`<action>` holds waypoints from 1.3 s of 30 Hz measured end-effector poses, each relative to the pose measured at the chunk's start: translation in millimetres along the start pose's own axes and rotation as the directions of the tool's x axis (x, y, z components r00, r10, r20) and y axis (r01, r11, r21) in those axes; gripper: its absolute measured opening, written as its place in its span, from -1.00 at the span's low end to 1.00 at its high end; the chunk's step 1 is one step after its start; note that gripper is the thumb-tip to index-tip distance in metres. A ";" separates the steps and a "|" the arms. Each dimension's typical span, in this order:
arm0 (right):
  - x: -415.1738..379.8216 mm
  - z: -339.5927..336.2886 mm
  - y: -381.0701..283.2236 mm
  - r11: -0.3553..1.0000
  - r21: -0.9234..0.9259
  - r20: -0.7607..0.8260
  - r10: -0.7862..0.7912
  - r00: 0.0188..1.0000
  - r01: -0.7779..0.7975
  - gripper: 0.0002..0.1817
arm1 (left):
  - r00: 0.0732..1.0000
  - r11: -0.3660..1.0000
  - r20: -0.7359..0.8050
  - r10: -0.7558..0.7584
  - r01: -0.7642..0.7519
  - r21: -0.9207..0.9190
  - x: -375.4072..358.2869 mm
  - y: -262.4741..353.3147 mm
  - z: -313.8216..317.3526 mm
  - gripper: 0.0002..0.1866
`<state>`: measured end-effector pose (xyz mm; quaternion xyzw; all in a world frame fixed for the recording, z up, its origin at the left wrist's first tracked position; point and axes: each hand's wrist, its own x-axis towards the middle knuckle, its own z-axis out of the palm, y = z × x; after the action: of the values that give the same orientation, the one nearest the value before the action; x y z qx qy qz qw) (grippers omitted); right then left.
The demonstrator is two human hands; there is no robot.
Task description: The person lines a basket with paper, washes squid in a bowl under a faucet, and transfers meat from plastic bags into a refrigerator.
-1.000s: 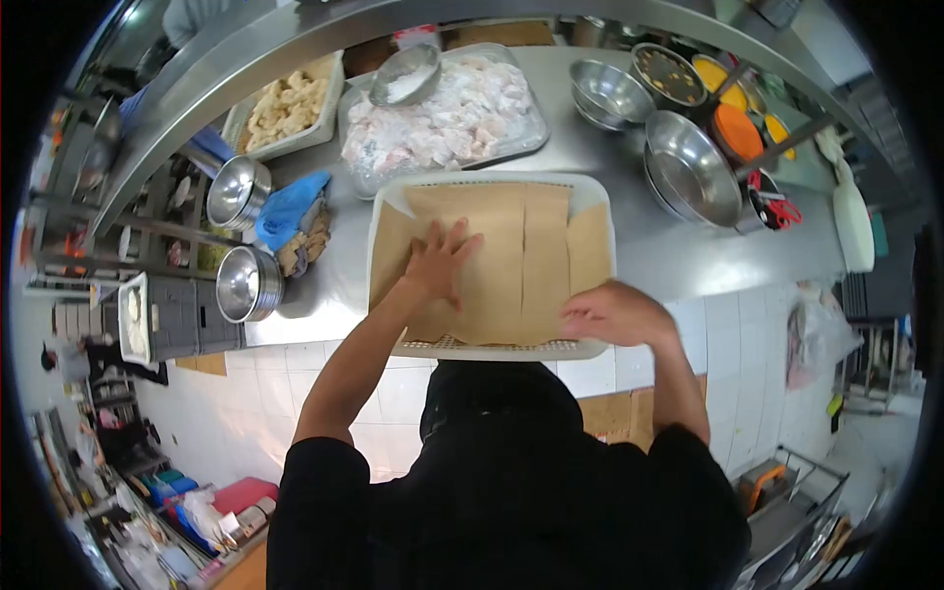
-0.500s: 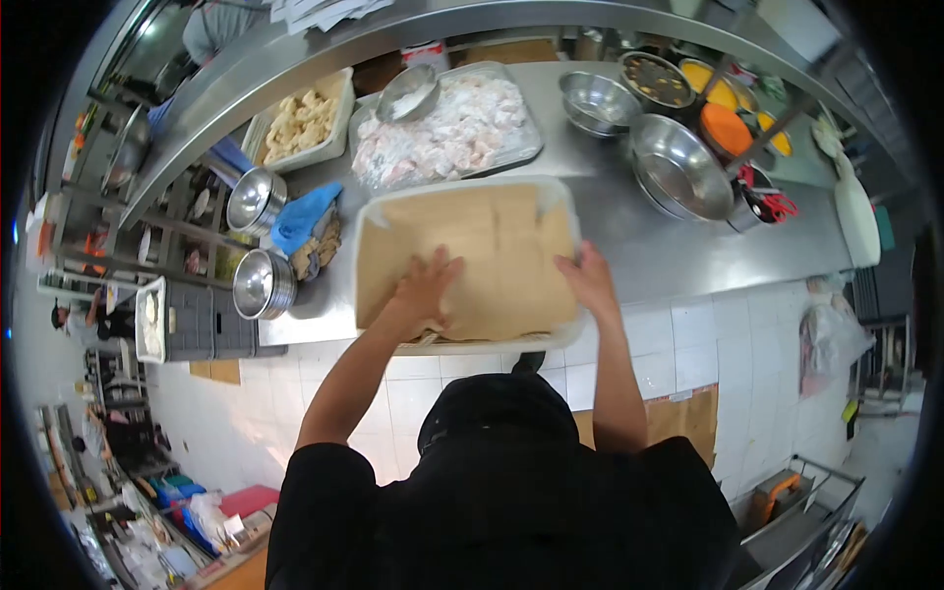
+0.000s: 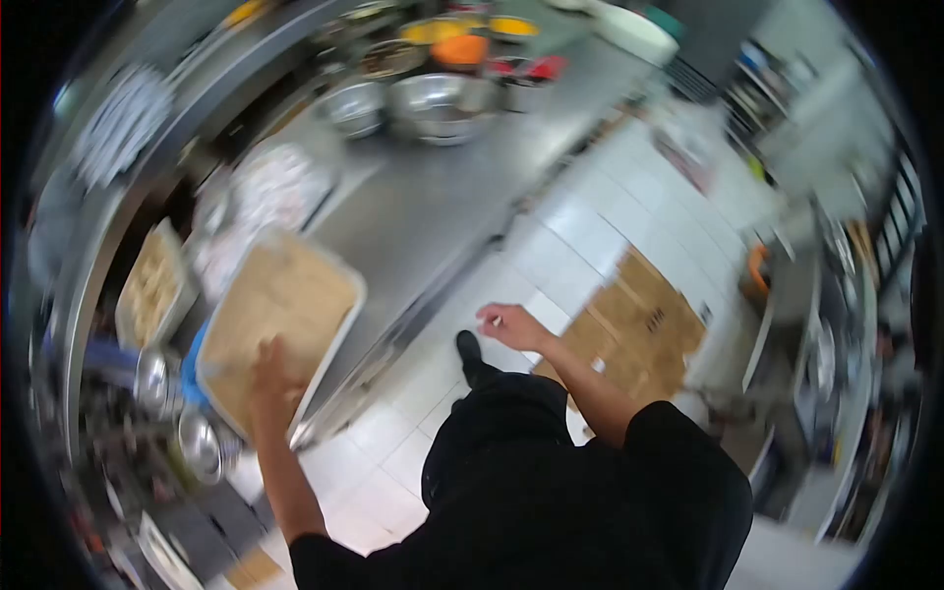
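A white rectangular tub (image 3: 346, 281) lined with brown paper (image 3: 285, 305) stands on the metal counter, turned at an angle. My left hand (image 3: 272, 374) rests on the paper inside its near side, fingers spread and blurred by motion. Away from the tub, my right hand (image 3: 506, 323) hangs in the air in front of the counter, above the tiled floor. Its fingers are loosely curled with a gap at the thumb, and nothing shows in them.
Floured pieces lie in a tray (image 3: 320, 192) behind the tub, with a container of pale pieces (image 3: 152, 285) to the left. Steel bowls (image 3: 442, 103) stand farther along the counter (image 3: 413, 211). Flattened cardboard (image 3: 634, 329) lies on the floor; metal shelving (image 3: 787, 324) is at right.
My view has swung right, so the tub now appears farther left and tilted. My right hand has left the tub's right side; my left hand is still on the paper.
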<state>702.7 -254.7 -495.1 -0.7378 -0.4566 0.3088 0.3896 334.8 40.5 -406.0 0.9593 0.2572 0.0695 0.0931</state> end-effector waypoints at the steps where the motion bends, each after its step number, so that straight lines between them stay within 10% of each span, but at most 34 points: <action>1: -35.4 0.0 25.1 0.994 -0.077 -0.008 0.073 0.997 -0.074 -0.63 | 0.999 0.999 -0.008 0.038 -0.038 -0.026 -4.0 -13.8 11.0 -0.71; 2: -74.1 0.7 50.3 0.964 -0.169 -0.026 0.202 0.979 -0.203 -0.60 | 0.992 0.992 -0.015 0.123 -0.123 0.012 -3.8 -24.9 14.5 -0.54; 4: -156.6 20.7 126.2 0.803 -0.358 -0.095 0.477 0.874 -0.477 -0.61 | 0.907 0.917 0.300 -0.294 0.357 -0.180 30.0 -83.0 53.8 -0.28; 6: -242.5 24.1 137.2 0.726 -0.250 -0.182 0.615 0.768 -0.640 -0.67 | 0.861 0.925 0.396 -0.319 0.374 -0.069 48.5 -78.2 35.7 -0.21; 7: -281.7 32.1 141.6 0.574 -0.116 -0.175 0.792 0.585 -0.811 -0.67 | 0.874 0.939 0.395 -0.282 0.336 -0.074 64.2 -65.5 21.8 -0.21; 8: -331.6 54.1 175.5 0.214 0.167 -0.085 0.976 0.202 -0.962 -0.72 | 0.877 0.933 0.362 -0.314 0.356 -0.054 80.2 -46.9 7.9 -0.24; 9: -376.3 67.3 195.8 0.294 -0.071 -0.102 0.949 0.300 -0.953 -0.73 | 0.879 0.925 0.329 -0.346 0.378 -0.036 94.9 -29.3 -0.3 -0.27; 10: -425.5 112.0 241.7 0.140 0.228 -0.214 0.973 0.091 -0.964 -0.74 | 0.969 0.980 0.173 -0.177 0.189 -0.057 107.2 -16.0 -2.6 -0.36; 13: -430.1 86.1 147.7 0.007 0.157 0.084 0.996 0.020 -0.988 -0.70 | 0.993 0.914 -0.001 0.116 -0.107 -0.391 146.9 102.7 -42.8 -0.46; 17: -414.2 97.2 159.7 0.082 0.498 0.217 0.952 0.215 -0.864 -0.65 | 0.882 0.727 0.021 0.471 -0.375 -0.575 185.4 247.5 -31.6 -0.53; 21: -389.9 52.6 160.3 0.334 0.574 -0.010 0.916 0.402 -0.748 -0.66 | 0.739 0.642 0.262 0.621 -0.288 -0.711 225.3 341.6 60.1 -0.54; 27: -445.8 -20.3 200.9 0.253 0.771 -0.136 0.962 0.237 -0.585 -0.67 | 0.577 0.848 0.649 0.496 -0.162 -0.504 217.9 326.1 315.3 -0.57; 28: -464.5 -27.1 213.0 0.222 0.772 -0.128 0.972 0.197 -0.596 -0.69 | 0.443 0.708 0.559 0.701 -0.528 -0.470 208.9 254.1 426.7 -0.61; 30: -493.8 -52.2 209.9 0.103 0.813 -0.103 0.994 0.032 -0.573 -0.73 | 0.175 0.963 0.981 -0.078 0.270 0.029 154.2 246.5 414.6 -0.72; 31: -509.5 -60.4 226.5 0.094 0.818 -0.092 0.995 0.033 -0.568 -0.73 | 0.011 0.746 0.989 -0.146 0.658 0.103 109.1 253.5 387.8 -0.70; 34: -538.0 -63.3 273.1 -0.026 0.702 0.039 0.999 0.001 -0.712 -0.76 | -0.134 0.704 0.991 -0.020 0.702 0.109 31.7 293.7 381.1 -0.72; 39: -529.2 -131.0 335.3 0.171 0.634 -0.041 0.981 0.187 -0.754 -0.77 | -0.082 0.639 0.991 0.103 0.769 -0.003 32.6 350.4 388.1 -0.67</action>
<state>746.7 -870.7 -663.3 -0.7845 0.2713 0.4005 0.3881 601.5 -296.3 -705.8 0.5185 0.3356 -0.5549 0.5574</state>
